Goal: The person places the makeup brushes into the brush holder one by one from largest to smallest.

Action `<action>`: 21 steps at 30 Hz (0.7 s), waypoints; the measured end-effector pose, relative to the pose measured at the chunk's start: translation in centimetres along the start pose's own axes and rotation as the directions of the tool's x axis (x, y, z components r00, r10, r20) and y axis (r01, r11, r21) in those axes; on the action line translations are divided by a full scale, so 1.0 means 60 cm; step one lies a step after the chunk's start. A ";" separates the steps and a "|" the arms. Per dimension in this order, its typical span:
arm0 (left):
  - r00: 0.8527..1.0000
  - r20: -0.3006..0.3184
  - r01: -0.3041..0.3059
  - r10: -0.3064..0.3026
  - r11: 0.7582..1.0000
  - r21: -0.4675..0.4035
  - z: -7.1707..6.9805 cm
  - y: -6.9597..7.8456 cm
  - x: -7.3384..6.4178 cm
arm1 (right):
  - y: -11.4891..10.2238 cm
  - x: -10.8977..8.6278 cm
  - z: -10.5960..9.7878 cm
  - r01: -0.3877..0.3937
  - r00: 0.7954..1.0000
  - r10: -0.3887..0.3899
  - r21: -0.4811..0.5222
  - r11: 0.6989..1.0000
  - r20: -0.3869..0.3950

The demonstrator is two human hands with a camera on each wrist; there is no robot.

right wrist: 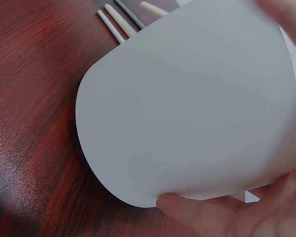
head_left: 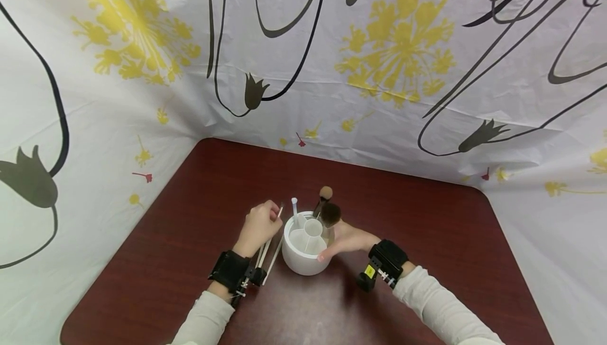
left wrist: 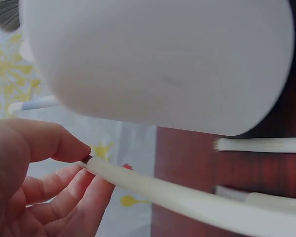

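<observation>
My left hand (head_left: 260, 225) pinches a thin, pale-handled makeup brush (left wrist: 163, 190) between thumb and fingers near its dark metal end; the handle slants down toward the table. Just right of it stands a round white brush holder (head_left: 305, 264), divided inside into compartments. Against the holder's right side rests my right hand (head_left: 351, 238), gripping it with the thumb toward the front. A big dark fluffy brush (head_left: 331, 215), a tan-tipped brush (head_left: 325, 193) and a slim light brush (head_left: 294, 209) stick up from the holder's back compartments.
Pale brushes (head_left: 272, 264) lie on the dark red-brown table (head_left: 408, 203) left of the holder, partly under my left wrist. In the right wrist view a dark handle (right wrist: 129, 13) lies among them. Patterned white cloth (head_left: 294, 66) hangs behind the table.
</observation>
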State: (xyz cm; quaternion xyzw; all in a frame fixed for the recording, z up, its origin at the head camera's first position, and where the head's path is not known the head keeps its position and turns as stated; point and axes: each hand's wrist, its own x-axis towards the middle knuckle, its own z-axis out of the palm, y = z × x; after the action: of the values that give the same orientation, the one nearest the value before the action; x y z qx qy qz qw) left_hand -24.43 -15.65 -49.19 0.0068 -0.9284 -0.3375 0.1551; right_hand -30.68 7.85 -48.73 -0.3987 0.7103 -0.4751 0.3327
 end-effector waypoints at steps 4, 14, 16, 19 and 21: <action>0.999 -0.038 -0.029 0.028 0.999 -0.028 -0.012 0.006 0.002 | 0.001 0.000 0.000 0.008 1.000 -0.008 0.004 1.000 0.002; 0.997 -0.068 -0.053 0.047 0.995 -0.079 -0.034 0.024 0.005 | -0.005 -0.002 0.001 -0.018 1.000 0.018 0.025 1.000 -0.009; 0.996 -0.071 -0.054 0.048 0.995 -0.088 -0.037 0.027 0.005 | -0.004 -0.002 0.001 -0.011 1.000 0.011 0.030 0.999 -0.006; 0.997 -0.069 -0.054 0.047 0.993 -0.104 -0.043 0.032 0.007 | 0.000 0.000 0.001 0.003 1.000 -0.003 0.040 0.999 -0.001; 0.997 -0.063 -0.048 0.041 0.993 -0.112 -0.047 0.036 0.008 | 0.001 0.001 0.001 0.014 1.000 -0.015 0.054 0.998 0.008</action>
State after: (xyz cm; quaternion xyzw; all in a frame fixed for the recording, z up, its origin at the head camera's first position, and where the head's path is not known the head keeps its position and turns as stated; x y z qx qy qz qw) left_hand -23.87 -15.84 -45.67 -0.0126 -0.9026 -0.3857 0.1906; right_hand -30.66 7.79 -48.82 -0.3967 0.6930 -0.4947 0.3429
